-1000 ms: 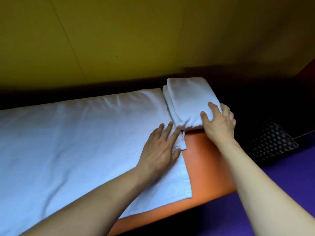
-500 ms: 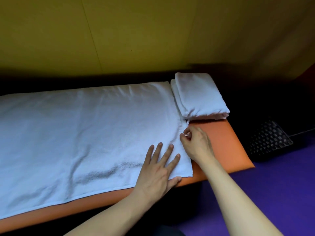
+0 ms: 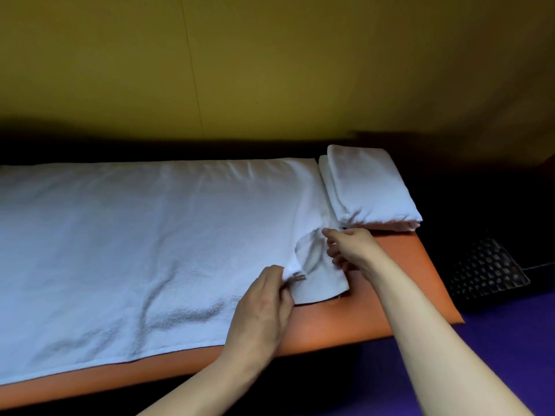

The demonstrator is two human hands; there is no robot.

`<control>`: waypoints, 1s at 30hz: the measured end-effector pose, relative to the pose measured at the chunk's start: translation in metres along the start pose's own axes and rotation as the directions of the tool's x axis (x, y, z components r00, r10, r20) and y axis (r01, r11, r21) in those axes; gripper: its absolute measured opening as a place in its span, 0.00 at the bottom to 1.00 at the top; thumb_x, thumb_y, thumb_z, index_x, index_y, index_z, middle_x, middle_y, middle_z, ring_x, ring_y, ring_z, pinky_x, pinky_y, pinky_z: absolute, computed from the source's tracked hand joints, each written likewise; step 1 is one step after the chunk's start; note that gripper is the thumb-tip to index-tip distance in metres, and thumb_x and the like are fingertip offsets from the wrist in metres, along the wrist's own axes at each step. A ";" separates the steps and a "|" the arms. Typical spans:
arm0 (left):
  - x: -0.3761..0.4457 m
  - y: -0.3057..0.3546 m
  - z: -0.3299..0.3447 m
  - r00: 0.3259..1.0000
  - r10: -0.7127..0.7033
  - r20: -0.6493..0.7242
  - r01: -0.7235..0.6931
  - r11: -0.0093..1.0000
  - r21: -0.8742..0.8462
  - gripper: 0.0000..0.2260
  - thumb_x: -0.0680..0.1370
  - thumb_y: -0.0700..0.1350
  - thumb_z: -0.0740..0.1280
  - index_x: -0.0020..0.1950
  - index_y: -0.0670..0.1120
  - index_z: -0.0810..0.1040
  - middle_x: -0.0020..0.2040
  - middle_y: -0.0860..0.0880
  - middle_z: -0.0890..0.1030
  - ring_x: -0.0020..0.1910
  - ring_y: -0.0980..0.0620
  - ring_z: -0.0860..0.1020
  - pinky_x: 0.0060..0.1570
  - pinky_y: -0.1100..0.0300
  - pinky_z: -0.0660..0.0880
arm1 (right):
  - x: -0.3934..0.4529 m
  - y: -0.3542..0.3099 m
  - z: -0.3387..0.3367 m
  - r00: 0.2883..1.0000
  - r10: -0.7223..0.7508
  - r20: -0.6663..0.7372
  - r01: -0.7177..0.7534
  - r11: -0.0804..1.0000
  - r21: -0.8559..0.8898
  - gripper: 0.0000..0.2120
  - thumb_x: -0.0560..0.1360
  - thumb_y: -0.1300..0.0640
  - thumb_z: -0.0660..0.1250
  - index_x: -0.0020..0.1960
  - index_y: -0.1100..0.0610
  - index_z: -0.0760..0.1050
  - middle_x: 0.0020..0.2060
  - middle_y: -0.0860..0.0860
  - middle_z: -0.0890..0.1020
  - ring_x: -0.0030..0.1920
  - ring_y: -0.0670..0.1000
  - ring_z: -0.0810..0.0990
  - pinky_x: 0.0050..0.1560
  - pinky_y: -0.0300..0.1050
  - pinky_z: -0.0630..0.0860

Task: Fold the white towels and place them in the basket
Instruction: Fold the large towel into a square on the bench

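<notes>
Fingers [image 3: 280,285] of left hand [image 3: 261,313] curled, pinching a bunched ridge of the spread towel [image 3: 144,235] near its right end, a little in from the front edge. Fabric lifted slightly under that pinch, creases running left from it. Fingers [image 3: 333,238] of right hand [image 3: 353,250] also curled, grasping the same towel's right edge farther back, thumb on top, cloth puckered between the two hands. Front right corner of the towel lies flat just below the right hand, between both wrists, touching the orange counter [image 3: 390,295].

Spread towel white, laid out flat across most of the counter, running off frame left; its far edge lies along the dark gap under the yellow wall [image 3: 270,70]. Folded towel [image 3: 369,187], also white, sits at the counter's back right corner, touching the spread towel's right edge, just behind the right hand, not touched by either hand.

Dark woven basket [image 3: 486,271] right of the counter, low down on the purple floor [image 3: 495,355], apart from both hands; its inside can't be made out.
</notes>
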State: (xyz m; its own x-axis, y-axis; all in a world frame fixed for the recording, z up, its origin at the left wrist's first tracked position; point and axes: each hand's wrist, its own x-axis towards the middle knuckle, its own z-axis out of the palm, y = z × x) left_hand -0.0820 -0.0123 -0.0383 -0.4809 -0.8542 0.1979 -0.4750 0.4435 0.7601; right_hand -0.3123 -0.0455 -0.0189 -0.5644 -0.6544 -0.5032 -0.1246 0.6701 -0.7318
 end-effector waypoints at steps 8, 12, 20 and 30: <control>0.007 0.007 -0.021 0.982 -0.188 -0.030 0.184 0.978 -0.094 0.10 0.78 0.43 0.64 0.51 0.52 0.62 0.29 0.66 0.76 0.29 0.54 0.72 0.33 0.60 0.70 | 0.015 -0.055 0.028 0.996 -0.046 -0.076 0.055 0.991 0.119 0.23 0.80 0.39 0.63 0.49 0.60 0.78 0.39 0.59 0.85 0.34 0.57 0.85 0.36 0.49 0.81; 0.011 0.009 -0.035 0.965 -0.260 -0.026 0.251 0.950 -0.186 0.06 0.80 0.46 0.62 0.49 0.53 0.64 0.27 0.57 0.72 0.29 0.52 0.71 0.31 0.59 0.64 | 0.041 -0.075 0.043 0.996 0.085 -0.040 -0.080 0.990 0.117 0.28 0.71 0.36 0.69 0.53 0.61 0.78 0.36 0.57 0.86 0.36 0.57 0.85 0.41 0.51 0.83; 0.016 -0.007 -0.067 0.942 -0.334 -0.012 0.309 0.885 -0.349 0.07 0.73 0.48 0.62 0.42 0.49 0.65 0.27 0.52 0.67 0.29 0.52 0.64 0.31 0.58 0.63 | 0.065 -0.097 0.073 0.961 0.187 0.203 -0.227 0.955 0.193 0.20 0.78 0.47 0.70 0.32 0.52 0.67 0.23 0.48 0.65 0.20 0.46 0.59 0.20 0.39 0.53; 0.005 -0.052 -0.148 0.874 -0.474 -0.104 0.384 0.807 -0.450 0.11 0.76 0.42 0.60 0.37 0.44 0.60 0.30 0.46 0.60 0.31 0.46 0.59 0.31 0.55 0.59 | 0.044 -0.147 0.136 0.999 -0.026 -0.032 0.040 0.818 0.574 0.07 0.78 0.59 0.65 0.54 0.60 0.77 0.42 0.54 0.82 0.44 0.54 0.83 0.41 0.47 0.80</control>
State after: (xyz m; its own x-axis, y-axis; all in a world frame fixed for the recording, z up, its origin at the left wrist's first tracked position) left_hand 0.0497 -0.0800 0.0149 -0.1191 -0.9852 -0.1232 -0.2364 -0.0923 0.9673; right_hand -0.2076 -0.2205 0.0040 -0.5865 -0.6604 -0.4688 0.3440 0.3209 -0.8824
